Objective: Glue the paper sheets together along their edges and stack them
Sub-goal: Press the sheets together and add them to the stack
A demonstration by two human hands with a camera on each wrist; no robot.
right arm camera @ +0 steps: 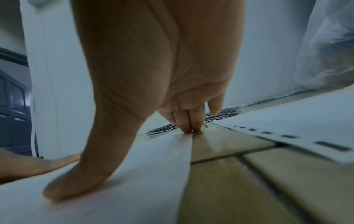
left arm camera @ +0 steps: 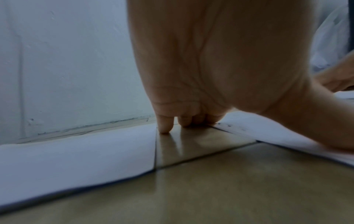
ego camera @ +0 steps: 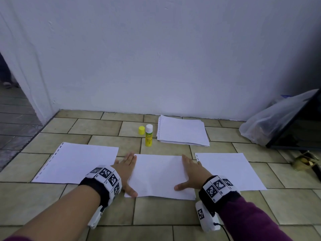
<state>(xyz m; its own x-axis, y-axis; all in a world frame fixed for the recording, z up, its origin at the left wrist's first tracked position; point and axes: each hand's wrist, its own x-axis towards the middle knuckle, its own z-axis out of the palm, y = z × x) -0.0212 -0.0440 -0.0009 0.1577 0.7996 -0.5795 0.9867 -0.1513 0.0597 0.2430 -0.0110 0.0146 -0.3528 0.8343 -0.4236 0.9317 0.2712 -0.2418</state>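
A white middle sheet [ego camera: 159, 174] lies flat on the tiled floor in the head view. My left hand [ego camera: 127, 169] lies flat along its left edge, thumb on the near corner. My right hand [ego camera: 192, 173] presses flat on its right edge, thumb spread onto the paper [right arm camera: 145, 178]. A punched sheet [ego camera: 76, 162] lies to the left and another sheet [ego camera: 227, 169] to the right. Behind them stands an uncapped glue stick [ego camera: 149, 137] with its yellow cap [ego camera: 141, 130] beside it. A paper stack [ego camera: 182, 131] rests near the wall. My left fingers [left arm camera: 164, 125] touch the tile between two sheets.
A white wall [ego camera: 156, 58] closes the far side. A clear plastic bag [ego camera: 274, 122] and a dark slanted panel [ego camera: 302, 127] sit at the right, with a small gold object [ego camera: 304, 162] near them. A doorway opens at the far left.
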